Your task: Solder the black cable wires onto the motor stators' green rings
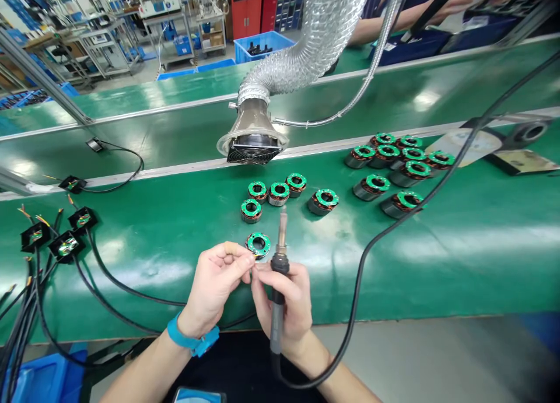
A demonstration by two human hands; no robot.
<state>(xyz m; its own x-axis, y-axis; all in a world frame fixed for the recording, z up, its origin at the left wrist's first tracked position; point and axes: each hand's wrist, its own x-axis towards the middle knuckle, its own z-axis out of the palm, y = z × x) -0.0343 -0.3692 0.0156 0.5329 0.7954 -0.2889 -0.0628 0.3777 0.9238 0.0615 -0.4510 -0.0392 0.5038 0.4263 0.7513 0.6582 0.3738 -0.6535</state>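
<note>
— Right, what's the left hand point(216, 289) doing?

— Its fingers point(238, 257) are pinched shut, right at the edge of a green-topped coil ring point(258, 245) lying on the green bench point(394, 257). Can't tell from here whether they're actually gripping that ring.

— And the right hand point(284, 298)?

— Closed firmly around a soldering iron point(276, 327), its tip pointing forward, just beside the ring.

— What's around them?

— More coil rings point(280, 194) sit in a loose group just beyond, with a bigger cluster point(394, 164) off to the right. Black cables point(105, 292) run along the left, and a blue wrist strap point(192, 336) circles the left wrist. Up top, a silver hose point(301, 41) ends in a fan hood point(252, 149), and a co-worker's arm point(394, 18) reaches across the far bench.
</note>
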